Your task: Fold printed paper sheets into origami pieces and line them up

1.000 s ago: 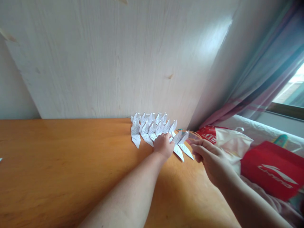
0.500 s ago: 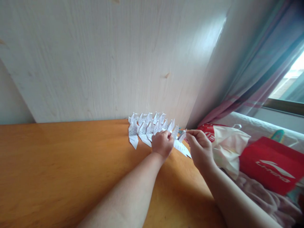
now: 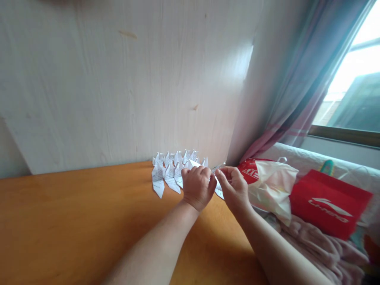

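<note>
Two hands meet at a row of folded paper pieces (image 3: 164, 176) on our orange desk (image 3: 74, 221): our left hand (image 3: 197, 186) curls closed over the row, and our right hand (image 3: 234, 188) pinches a single piece (image 3: 219, 193) beside the left fingertips. We judge a sharp tug could scatter the row.

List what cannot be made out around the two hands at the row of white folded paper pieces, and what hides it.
Head view:
1. Print on the white folded paper pieces: too small to read.
2. Pieces under the left hand: covered by its curled fingers.
3. Piece pinched by the right hand: mostly hidden between both hands.
4. White logo on the red paper bag: blurred.
5. Orange wooden table: cut by the bottom edge.
</note>
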Available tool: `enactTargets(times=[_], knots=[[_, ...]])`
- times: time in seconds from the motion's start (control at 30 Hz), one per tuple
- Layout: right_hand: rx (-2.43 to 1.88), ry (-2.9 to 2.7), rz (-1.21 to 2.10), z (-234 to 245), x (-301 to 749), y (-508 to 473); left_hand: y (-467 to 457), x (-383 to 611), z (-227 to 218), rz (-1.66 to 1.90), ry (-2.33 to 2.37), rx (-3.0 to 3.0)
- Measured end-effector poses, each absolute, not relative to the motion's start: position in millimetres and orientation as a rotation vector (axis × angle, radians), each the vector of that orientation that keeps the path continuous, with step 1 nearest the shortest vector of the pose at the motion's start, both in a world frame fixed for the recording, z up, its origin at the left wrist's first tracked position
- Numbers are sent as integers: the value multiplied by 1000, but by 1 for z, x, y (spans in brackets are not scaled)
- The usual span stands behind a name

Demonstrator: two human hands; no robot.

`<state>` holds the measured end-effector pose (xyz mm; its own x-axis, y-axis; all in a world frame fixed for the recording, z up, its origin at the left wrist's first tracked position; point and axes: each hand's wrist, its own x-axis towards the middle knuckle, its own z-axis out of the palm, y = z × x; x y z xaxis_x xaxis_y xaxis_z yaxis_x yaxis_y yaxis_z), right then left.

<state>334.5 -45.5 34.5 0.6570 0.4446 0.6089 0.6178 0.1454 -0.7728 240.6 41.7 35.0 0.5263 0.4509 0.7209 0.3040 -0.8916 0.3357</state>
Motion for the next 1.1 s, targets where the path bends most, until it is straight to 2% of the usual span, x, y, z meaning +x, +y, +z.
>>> enactTargets(times=[0.37, 0.57, 0.73, 0.9, 1.1], knots=[[-1524, -943, -319, 34, 349, -48, 22, 243, 43, 1252, 556, 2738], [-1505, -966, -343, 33, 356, -50, 35, 235, 70, 1205, 650, 2585], [-1426, -1061, -86, 36, 347, -51, 50, 222, 90, 961, 413, 2134], [-1359, -1174, 128, 40, 335, -54, 55, 220, 82, 626, 271, 1868], [-1290, -1148, 248, 44, 331, -57, 59, 219, 82, 539, 188, 1769]])
